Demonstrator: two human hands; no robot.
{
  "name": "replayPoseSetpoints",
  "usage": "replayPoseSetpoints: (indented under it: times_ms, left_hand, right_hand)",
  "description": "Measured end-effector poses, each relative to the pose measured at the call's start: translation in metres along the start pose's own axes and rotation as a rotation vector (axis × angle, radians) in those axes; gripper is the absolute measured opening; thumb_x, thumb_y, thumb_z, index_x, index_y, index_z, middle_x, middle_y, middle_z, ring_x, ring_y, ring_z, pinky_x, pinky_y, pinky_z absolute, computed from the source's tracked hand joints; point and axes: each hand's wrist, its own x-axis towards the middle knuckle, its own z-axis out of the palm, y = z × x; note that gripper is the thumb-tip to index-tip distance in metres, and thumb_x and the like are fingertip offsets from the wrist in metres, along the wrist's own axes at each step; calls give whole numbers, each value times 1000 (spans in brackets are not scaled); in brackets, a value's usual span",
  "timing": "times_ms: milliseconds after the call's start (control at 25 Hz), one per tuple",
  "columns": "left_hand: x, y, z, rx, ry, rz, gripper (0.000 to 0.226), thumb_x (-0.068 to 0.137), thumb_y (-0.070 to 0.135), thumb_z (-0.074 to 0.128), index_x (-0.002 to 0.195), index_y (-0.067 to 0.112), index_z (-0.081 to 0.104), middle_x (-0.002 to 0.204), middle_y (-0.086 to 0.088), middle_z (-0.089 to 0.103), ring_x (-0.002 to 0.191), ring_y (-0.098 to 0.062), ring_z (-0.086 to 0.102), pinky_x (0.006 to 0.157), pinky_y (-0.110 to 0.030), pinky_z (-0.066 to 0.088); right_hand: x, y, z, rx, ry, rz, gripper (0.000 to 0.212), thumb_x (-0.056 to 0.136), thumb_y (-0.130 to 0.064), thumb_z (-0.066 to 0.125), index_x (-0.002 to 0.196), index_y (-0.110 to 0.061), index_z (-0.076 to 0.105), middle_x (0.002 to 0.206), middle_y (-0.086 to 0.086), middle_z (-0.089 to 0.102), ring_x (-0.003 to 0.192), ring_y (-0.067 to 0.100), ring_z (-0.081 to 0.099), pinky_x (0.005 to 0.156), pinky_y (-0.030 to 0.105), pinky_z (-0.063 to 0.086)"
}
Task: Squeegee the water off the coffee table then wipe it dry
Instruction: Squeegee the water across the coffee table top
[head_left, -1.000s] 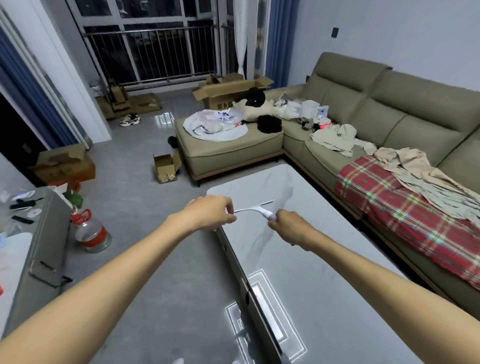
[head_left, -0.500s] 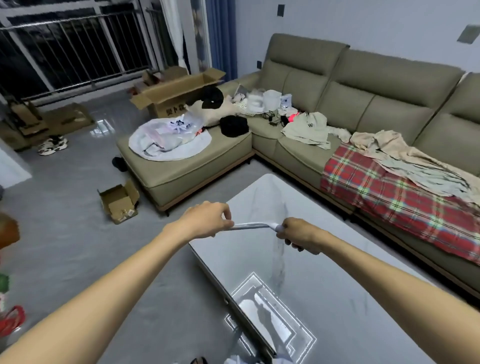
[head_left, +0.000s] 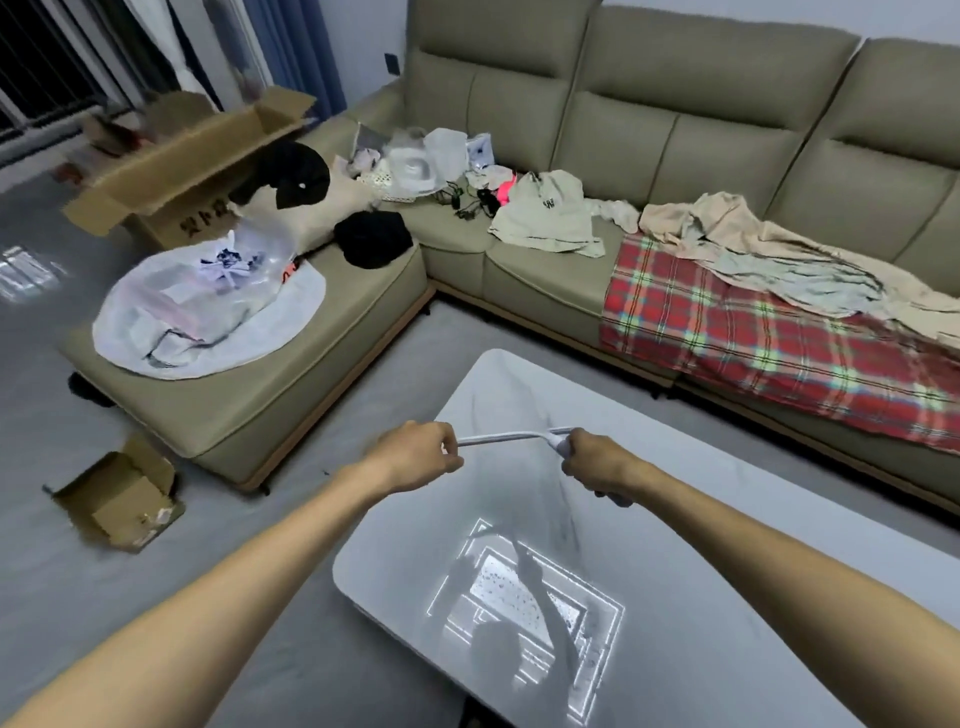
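A white squeegee (head_left: 511, 437) is held level above the far left part of the glossy white coffee table (head_left: 675, 561). My left hand (head_left: 415, 457) pinches the left end of its blade. My right hand (head_left: 597, 465) is closed around its handle, which sticks out below my fist. Water droplets show in the ceiling light's reflection on the tabletop near me. No cloth is in view.
An olive L-shaped sofa (head_left: 649, 135) wraps the far and right sides, strewn with clothes, a red plaid blanket (head_left: 769, 332) and a white bag (head_left: 208, 306). A small open carton (head_left: 117, 499) lies on the grey floor at left; a large one (head_left: 187, 171) stands behind the chaise.
My view has swung to the right and closer to the table. Both hands still hold the squeegee, which now hangs further over the tabletop from its left edge.
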Motion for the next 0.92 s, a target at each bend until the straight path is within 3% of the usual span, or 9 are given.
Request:
replayPoseSetpoints:
  times_ms: [80, 240, 440, 640, 840, 920]
  left_hand:
    - [46, -16, -5, -6, -10, -3, 18, 87, 40, 55, 96, 25, 61, 100, -1, 68, 91, -21, 63, 82, -35, 51]
    - [135, -46, -2, -6, -75, -2, 18, 86, 41, 55, 95, 26, 61, 100, 2, 69, 92, -22, 61, 81, -34, 48]
    - [243, -91, 33, -51, -75, 24, 27, 86, 39, 55, 110, 25, 59, 117, -1, 65, 110, -24, 59, 94, -39, 48]
    - [326, -166, 105, -63, -207, -5, 43, 88, 27, 55, 127, 15, 44, 127, -8, 53, 109, -27, 55, 84, -30, 44]
    - [393, -190, 162, 8, -197, 55, 30, 84, 14, 55, 111, 2, 46, 133, -15, 35, 132, -30, 31, 107, -38, 33]
    - [411, -191, 181, 9, -209, 48, 34, 85, 12, 53, 116, 0, 44, 141, -20, 30, 140, -32, 21, 113, -37, 25]
  right_hand:
    - [40, -8, -3, 55, 5, 54, 18, 92, -10, 40, 109, -11, 46, 93, 11, 50, 59, 22, 45, 43, 19, 28]
    - [117, -26, -2, 67, 4, 121, 16, 92, -10, 41, 108, -9, 44, 96, 15, 54, 59, 24, 48, 44, 22, 33]
    - [203, -21, 35, 23, 150, 106, 32, 98, -16, 42, 129, -12, 40, 110, 22, 60, 89, 37, 57, 62, 32, 39]
    - [277, -11, 85, -21, 271, 145, 46, 97, -15, 42, 142, -17, 31, 109, 23, 63, 94, 42, 57, 69, 34, 38]
    - [364, -19, 81, 33, 307, 99, 52, 95, -11, 39, 144, -19, 25, 108, 24, 59, 82, 36, 49, 66, 34, 38]
    - [401, -24, 72, -2, 341, 60, 50, 93, -10, 38, 141, -19, 28, 106, 23, 59, 83, 36, 48, 68, 35, 39]
